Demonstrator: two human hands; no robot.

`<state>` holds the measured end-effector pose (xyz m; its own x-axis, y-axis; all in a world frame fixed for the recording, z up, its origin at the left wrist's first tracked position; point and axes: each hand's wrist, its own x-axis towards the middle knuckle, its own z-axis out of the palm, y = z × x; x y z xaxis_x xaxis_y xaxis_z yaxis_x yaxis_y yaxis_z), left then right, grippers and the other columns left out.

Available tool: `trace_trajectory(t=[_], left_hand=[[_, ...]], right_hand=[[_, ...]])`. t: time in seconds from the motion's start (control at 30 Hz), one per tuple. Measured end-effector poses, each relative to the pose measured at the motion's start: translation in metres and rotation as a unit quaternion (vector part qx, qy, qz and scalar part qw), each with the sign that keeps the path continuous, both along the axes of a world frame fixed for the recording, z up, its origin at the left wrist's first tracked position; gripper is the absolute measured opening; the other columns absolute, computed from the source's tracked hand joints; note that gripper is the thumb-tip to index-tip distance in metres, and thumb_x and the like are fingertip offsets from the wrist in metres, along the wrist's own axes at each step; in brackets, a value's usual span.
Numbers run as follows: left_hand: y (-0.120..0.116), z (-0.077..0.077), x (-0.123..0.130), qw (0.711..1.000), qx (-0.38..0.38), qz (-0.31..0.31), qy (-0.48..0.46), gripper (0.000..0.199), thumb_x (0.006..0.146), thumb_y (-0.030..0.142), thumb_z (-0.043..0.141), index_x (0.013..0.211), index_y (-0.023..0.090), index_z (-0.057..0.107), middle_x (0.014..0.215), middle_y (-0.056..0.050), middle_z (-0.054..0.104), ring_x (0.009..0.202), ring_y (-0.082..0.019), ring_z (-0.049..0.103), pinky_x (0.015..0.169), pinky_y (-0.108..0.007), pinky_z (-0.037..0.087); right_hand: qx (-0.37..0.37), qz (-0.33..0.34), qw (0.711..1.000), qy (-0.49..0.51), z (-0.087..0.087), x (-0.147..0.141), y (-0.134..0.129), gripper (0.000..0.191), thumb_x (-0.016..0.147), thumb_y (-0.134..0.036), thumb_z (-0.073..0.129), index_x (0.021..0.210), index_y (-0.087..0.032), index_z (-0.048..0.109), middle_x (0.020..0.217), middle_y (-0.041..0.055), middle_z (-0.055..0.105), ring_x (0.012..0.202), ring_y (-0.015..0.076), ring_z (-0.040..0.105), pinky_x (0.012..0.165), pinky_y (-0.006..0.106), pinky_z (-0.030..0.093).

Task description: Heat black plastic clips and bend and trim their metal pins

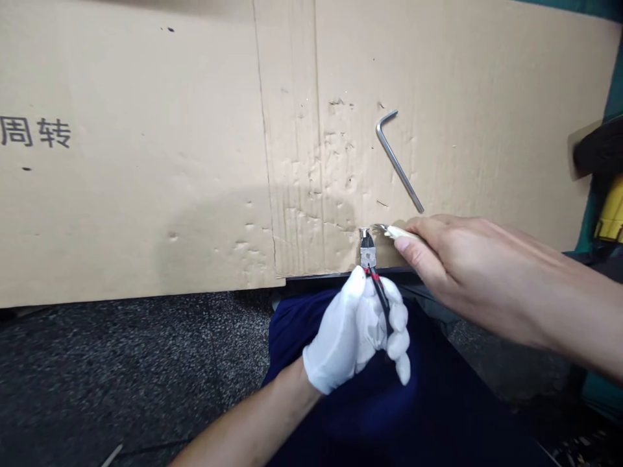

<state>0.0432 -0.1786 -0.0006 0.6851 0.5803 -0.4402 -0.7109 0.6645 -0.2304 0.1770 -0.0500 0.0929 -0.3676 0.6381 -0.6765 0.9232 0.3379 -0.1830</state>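
Over the near edge of a flattened cardboard sheet (146,162), the gloved left hand (353,331) wraps its white fingers around the black handles of a small pair of pliers (368,256), whose red-marked steel head points far. The right hand (467,275), bare, reaches in from the right, with thumb and forefinger pressed together on a slim pale piece (403,232). A thin metal end of that piece stops just beside the pliers' head; whether they touch, or whether the closed-looking jaws bite anything, I cannot tell. The piece looks light and small, likely to slip or flick away, so a pinch on its pale body seems safest. The pliers should feel light and firm, best held by the handles. A steel hex key (399,161) lies on the cardboard, farther off. Navy cloth (350,415) lies below the hands, with speckled dark flooring (121,370) to the left.
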Motion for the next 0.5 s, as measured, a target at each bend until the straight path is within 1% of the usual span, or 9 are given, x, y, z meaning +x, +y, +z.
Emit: trace_trajectory(t=[0.07, 0.17, 0.23, 0.33, 0.43, 0.5], left_hand=[[-0.002, 0.001, -0.002, 1.000, -0.004, 0.002, -0.023, 0.063, 0.103, 0.069, 0.029, 0.093, 0.016, 0.061, 0.077, -0.003, 0.062, 0.052, -0.016, 0.061, 0.048, -0.036, 0.060], [-0.004, 0.004, -0.006, 0.998, -0.011, 0.022, -0.063, 0.061, 0.106, 0.063, 0.027, 0.095, 0.015, 0.063, 0.079, -0.005, 0.065, 0.054, -0.017, 0.064, 0.049, -0.037, 0.061], [-0.005, 0.006, -0.009, 0.995, -0.031, 0.036, -0.092, 0.059, 0.107, 0.061, 0.027, 0.099, 0.016, 0.064, 0.080, -0.004, 0.066, 0.054, -0.018, 0.066, 0.048, -0.035, 0.060], [-0.005, 0.009, -0.013, 0.990, -0.063, 0.036, -0.124, 0.058, 0.107, 0.060, 0.028, 0.100, 0.016, 0.066, 0.079, -0.004, 0.068, 0.054, -0.018, 0.068, 0.048, -0.032, 0.059], [-0.005, 0.011, -0.017, 0.985, -0.092, 0.028, -0.143, 0.058, 0.107, 0.059, 0.032, 0.100, 0.016, 0.069, 0.074, -0.005, 0.070, 0.053, -0.019, 0.069, 0.048, -0.029, 0.057], [-0.004, 0.013, -0.019, 0.983, -0.113, 0.017, -0.144, 0.058, 0.106, 0.060, 0.034, 0.100, 0.016, 0.071, 0.072, -0.005, 0.070, 0.051, -0.019, 0.068, 0.047, -0.028, 0.055]], right_hand=[[0.063, 0.059, 0.996, -0.028, -0.002, -0.001, -0.007, 0.044, 0.110, -0.050, 0.029, 0.101, -0.023, 0.062, 0.081, 0.0045, 0.064, 0.062, 0.0236, 0.059, 0.057, 0.036, 0.034], [0.172, 0.161, 0.971, -0.047, -0.006, 0.003, -0.013, 0.041, 0.108, -0.046, 0.030, 0.105, -0.020, 0.062, 0.087, 0.0072, 0.061, 0.066, 0.0257, 0.059, 0.056, 0.036, 0.029], [0.215, 0.196, 0.956, -0.035, -0.008, 0.006, -0.015, 0.037, 0.108, -0.043, 0.033, 0.106, -0.019, 0.062, 0.088, 0.0065, 0.059, 0.070, 0.0250, 0.058, 0.056, 0.036, 0.029], [0.223, 0.211, 0.951, -0.026, -0.011, 0.010, -0.016, 0.037, 0.109, -0.043, 0.034, 0.112, -0.020, 0.063, 0.089, 0.0049, 0.058, 0.072, 0.0236, 0.056, 0.057, 0.035, 0.029], [0.216, 0.208, 0.954, -0.022, -0.013, 0.012, -0.018, 0.040, 0.110, -0.044, 0.032, 0.118, -0.020, 0.063, 0.091, 0.0044, 0.059, 0.072, 0.0228, 0.056, 0.057, 0.035, 0.030], [0.220, 0.199, 0.955, -0.027, -0.014, 0.012, -0.020, 0.041, 0.111, -0.044, 0.030, 0.119, -0.020, 0.063, 0.091, 0.0046, 0.059, 0.071, 0.0223, 0.056, 0.056, 0.034, 0.028]])
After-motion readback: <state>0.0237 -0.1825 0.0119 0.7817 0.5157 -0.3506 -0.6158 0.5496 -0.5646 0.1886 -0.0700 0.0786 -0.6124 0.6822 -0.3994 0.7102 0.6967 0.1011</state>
